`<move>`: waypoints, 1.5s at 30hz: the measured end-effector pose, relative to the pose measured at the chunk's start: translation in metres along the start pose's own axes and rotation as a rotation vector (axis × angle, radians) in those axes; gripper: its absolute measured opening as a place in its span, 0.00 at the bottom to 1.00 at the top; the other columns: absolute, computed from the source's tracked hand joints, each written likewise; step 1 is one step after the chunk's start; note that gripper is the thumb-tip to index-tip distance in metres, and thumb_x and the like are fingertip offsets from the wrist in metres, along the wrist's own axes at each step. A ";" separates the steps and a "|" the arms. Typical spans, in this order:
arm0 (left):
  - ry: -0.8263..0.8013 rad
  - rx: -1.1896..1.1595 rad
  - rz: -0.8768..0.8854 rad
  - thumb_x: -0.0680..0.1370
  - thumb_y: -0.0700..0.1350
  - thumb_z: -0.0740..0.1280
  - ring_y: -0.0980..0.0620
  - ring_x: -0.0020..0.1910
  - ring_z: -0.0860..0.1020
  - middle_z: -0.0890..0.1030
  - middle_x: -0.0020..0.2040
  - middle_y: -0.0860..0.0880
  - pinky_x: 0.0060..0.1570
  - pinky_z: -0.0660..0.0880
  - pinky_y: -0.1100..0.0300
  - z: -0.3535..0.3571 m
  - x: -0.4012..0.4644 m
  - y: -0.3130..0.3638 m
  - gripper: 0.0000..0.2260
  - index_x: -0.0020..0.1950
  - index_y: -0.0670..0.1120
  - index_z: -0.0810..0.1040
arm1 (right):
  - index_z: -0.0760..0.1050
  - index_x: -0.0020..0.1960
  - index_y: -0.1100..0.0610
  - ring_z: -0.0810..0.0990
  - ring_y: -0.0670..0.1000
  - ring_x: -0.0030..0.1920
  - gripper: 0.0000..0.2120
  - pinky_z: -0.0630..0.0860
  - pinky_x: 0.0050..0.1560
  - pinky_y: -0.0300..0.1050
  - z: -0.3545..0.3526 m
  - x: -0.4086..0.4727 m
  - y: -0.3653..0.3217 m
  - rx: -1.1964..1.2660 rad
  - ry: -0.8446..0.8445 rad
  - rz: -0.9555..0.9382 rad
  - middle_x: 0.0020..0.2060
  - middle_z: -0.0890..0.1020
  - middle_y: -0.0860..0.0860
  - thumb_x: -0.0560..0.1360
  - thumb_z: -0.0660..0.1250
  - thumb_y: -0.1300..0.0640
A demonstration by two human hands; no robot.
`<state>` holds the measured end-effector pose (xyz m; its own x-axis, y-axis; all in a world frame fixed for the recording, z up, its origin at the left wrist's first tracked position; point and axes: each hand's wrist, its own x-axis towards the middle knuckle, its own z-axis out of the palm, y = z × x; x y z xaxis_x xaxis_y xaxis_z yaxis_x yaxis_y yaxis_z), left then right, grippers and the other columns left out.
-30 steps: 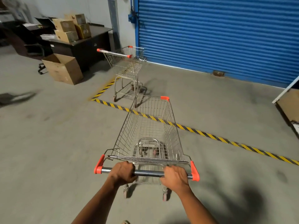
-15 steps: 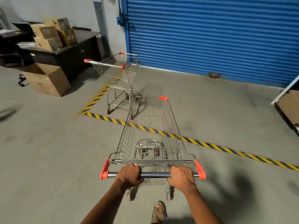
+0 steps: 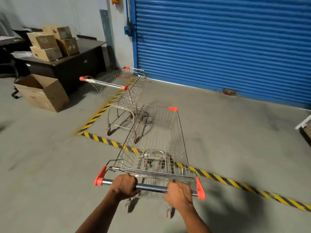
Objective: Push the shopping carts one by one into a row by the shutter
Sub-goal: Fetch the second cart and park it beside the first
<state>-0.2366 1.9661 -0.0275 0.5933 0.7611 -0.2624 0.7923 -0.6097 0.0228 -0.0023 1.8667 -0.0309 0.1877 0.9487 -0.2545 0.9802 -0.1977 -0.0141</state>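
I've got both hands on the handle bar (image 3: pixel 149 187) of the near cart (image 3: pixel 154 142). Left hand (image 3: pixel 124 186) is wrapped fully round the bar, left of centre; right hand (image 3: pixel 179 193) is wrapped round it too, towards the right end cap. Fingers are curled tight on the bar, no gap showing, nothing else held.

Near cart's long axis runs from me away towards the far side, nose tipped a bit left of straight at the blue shutter (image 3: pixel 227 47). Its basket sits over the striped floor tape (image 3: pixel 223 179), front end already past it, rear wheels on my side.

The relation that matters: the parked cart (image 3: pixel 121 96) is far-left of my nose, close by the shutter's left edge, handle pointing left, so its axis is skewed vs mine. My front-left corner looks just beside its rear right side; can't tell if they touch.

My read: to park alongside it on the right I need to swing the nose right, i.e. push more w/ the left hand, ease the right. Risk is clipping its rear wheel or frame. Boxes (image 3: pixel 50 42) and desk (image 3: pixel 75 64) far left are well apart from my path.
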 end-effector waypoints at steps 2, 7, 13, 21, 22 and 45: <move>-0.008 -0.011 -0.004 0.73 0.63 0.60 0.43 0.51 0.81 0.84 0.48 0.46 0.48 0.76 0.53 -0.013 0.032 -0.009 0.22 0.50 0.47 0.80 | 0.81 0.54 0.51 0.84 0.55 0.50 0.14 0.73 0.47 0.48 -0.010 0.033 0.007 0.002 -0.002 0.002 0.49 0.85 0.50 0.75 0.62 0.48; -0.017 -0.046 -0.006 0.71 0.63 0.60 0.43 0.50 0.82 0.84 0.47 0.47 0.48 0.77 0.54 -0.037 0.107 -0.032 0.21 0.49 0.47 0.79 | 0.80 0.55 0.51 0.84 0.54 0.50 0.13 0.76 0.49 0.46 -0.038 0.111 0.019 -0.014 0.004 -0.012 0.49 0.85 0.50 0.75 0.64 0.47; -0.011 -0.051 0.016 0.71 0.63 0.59 0.43 0.49 0.82 0.84 0.47 0.46 0.47 0.77 0.53 -0.057 0.196 -0.065 0.21 0.49 0.48 0.80 | 0.81 0.55 0.51 0.84 0.55 0.51 0.13 0.78 0.50 0.47 -0.062 0.203 0.028 -0.028 -0.001 0.014 0.49 0.85 0.51 0.75 0.64 0.48; -0.026 -0.063 0.045 0.71 0.63 0.59 0.42 0.50 0.82 0.84 0.47 0.45 0.46 0.77 0.53 -0.086 0.311 -0.128 0.22 0.49 0.47 0.80 | 0.81 0.55 0.50 0.84 0.54 0.49 0.13 0.81 0.51 0.48 -0.093 0.322 0.019 0.014 -0.013 0.072 0.48 0.84 0.49 0.74 0.64 0.47; -0.026 -0.062 0.050 0.71 0.63 0.58 0.42 0.50 0.82 0.84 0.48 0.44 0.47 0.77 0.52 -0.090 0.325 -0.134 0.22 0.49 0.47 0.80 | 0.81 0.55 0.49 0.84 0.53 0.49 0.12 0.81 0.51 0.48 -0.097 0.336 0.019 0.014 -0.013 0.078 0.48 0.84 0.49 0.75 0.65 0.46; -0.045 -0.013 0.100 0.75 0.63 0.63 0.43 0.51 0.82 0.85 0.49 0.45 0.49 0.77 0.53 -0.174 0.596 -0.245 0.20 0.51 0.47 0.81 | 0.81 0.52 0.53 0.86 0.57 0.51 0.14 0.79 0.53 0.47 -0.165 0.626 0.039 0.017 -0.012 0.169 0.49 0.86 0.53 0.73 0.63 0.49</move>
<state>-0.0525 2.6074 -0.0221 0.6631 0.6855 -0.3007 0.7311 -0.6793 0.0636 0.1643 2.4934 -0.0316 0.3486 0.8986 -0.2663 0.9336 -0.3581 0.0140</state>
